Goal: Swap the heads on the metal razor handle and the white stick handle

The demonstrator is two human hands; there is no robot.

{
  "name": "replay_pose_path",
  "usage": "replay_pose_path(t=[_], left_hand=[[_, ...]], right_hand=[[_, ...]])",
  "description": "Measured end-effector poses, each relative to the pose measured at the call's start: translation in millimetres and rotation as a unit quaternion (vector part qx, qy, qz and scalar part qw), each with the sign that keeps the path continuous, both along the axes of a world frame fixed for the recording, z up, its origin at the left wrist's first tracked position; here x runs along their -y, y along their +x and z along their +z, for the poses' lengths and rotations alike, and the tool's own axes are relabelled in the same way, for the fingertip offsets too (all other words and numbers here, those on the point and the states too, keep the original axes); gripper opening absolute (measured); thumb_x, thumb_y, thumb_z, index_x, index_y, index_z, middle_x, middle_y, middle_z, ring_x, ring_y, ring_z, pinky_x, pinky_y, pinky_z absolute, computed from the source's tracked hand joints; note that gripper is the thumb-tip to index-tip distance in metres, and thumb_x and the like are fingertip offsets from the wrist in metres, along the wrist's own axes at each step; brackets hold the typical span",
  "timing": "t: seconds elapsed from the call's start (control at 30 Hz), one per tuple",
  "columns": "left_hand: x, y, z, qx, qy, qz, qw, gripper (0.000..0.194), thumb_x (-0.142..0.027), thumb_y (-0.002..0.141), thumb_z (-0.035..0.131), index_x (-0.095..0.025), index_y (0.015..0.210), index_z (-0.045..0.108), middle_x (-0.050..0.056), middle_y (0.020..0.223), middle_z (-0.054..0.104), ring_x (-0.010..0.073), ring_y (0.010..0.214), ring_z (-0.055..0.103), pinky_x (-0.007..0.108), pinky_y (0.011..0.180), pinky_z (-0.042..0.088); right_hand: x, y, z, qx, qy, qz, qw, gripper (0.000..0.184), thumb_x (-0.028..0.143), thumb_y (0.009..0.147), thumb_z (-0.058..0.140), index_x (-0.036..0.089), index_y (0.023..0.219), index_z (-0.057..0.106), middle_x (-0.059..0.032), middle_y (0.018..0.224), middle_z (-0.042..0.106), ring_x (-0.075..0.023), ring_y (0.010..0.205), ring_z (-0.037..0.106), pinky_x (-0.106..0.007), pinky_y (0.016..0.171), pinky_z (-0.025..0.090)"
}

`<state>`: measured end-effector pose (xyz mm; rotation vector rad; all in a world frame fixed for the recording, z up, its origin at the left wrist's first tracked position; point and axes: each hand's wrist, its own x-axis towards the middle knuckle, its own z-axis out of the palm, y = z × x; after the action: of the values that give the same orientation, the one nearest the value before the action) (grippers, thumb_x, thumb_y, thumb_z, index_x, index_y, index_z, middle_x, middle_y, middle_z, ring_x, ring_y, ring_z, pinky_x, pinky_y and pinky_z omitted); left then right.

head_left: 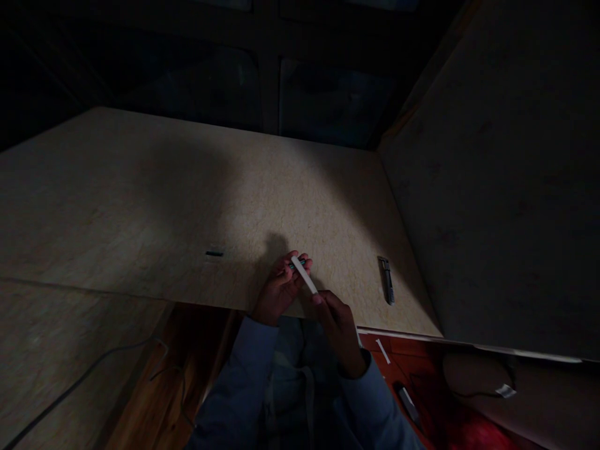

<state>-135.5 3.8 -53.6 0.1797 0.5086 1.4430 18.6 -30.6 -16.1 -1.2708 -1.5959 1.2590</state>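
Just above the tabletop's front edge, my left hand [280, 290] is closed around a small dark object with a greenish tint [297, 264]; its kind is too small to make out. My right hand [338, 328] pinches a narrow, flat white strip [304, 275] near its lower end. The strip slants up and left, its far end over the small object at my left fingertips. Whether strip and object touch, I cannot tell. Left of my hands, a small dark piece [214, 254] lies on the table. A dark, slim hand tool with a crosswise head [387, 280] lies to the right.
The pale speckled tabletop [300, 187] meets a grey panel [506, 187] on the right and dark window panes [337, 100] behind. A dark cable [94, 369] runs at lower left. Below the edge lie a white strip [383, 351] and a dark-and-white item [410, 405].
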Motion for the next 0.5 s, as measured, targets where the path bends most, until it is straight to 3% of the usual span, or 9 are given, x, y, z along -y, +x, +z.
replay_pose_path(t=[0.2, 0.4, 0.5], left_hand=[[-0.9, 0.8, 0.4, -0.006, 0.024, -0.004, 1.0, 0.036, -0.028, 0.066, 0.087, -0.018, 0.096, 0.071, 0.009, 0.113, 0.071, 0.0236, 0.109, 0.067, 0.032, 0.096, 0.052], [-1.8, 0.8, 1.1, -0.011, -0.002, 0.004, 1.0, 0.016, -0.022, 0.083, 0.072, -0.018, 0.098, 0.069, 0.009, 0.115, 0.07, 0.0215, 0.114, 0.064, 0.033, 0.097, 0.051], [-1.8, 0.8, 2.0, -0.006, -0.021, 0.01, 1.0, 0.018, -0.023, 0.085, 0.07, -0.018, 0.102, 0.068, 0.01, 0.113, 0.07, 0.0227, 0.117, 0.062, 0.035, 0.1, 0.049]], right_hand=[[-3.7, 3.0, 3.6, 0.026, 0.004, 0.006, 1.0, 0.039, 0.047, 0.097, 0.045, 0.017, 0.079, 0.062, 0.0036, 0.06, 0.045, -0.0116, 0.055, 0.04, -0.024, 0.051, 0.029], [-3.3, 4.7, 3.9, 0.048, 0.017, -0.035, 0.998, 0.042, 0.049, 0.096, 0.045, 0.016, 0.084, 0.068, 0.003, 0.058, 0.046, -0.0126, 0.055, 0.042, -0.025, 0.051, 0.03], [-0.3, 1.0, 3.9, 0.046, 0.027, -0.037, 0.998, 0.042, 0.048, 0.097, 0.045, 0.016, 0.087, 0.07, 0.0026, 0.06, 0.048, -0.0127, 0.056, 0.043, -0.025, 0.052, 0.031]])
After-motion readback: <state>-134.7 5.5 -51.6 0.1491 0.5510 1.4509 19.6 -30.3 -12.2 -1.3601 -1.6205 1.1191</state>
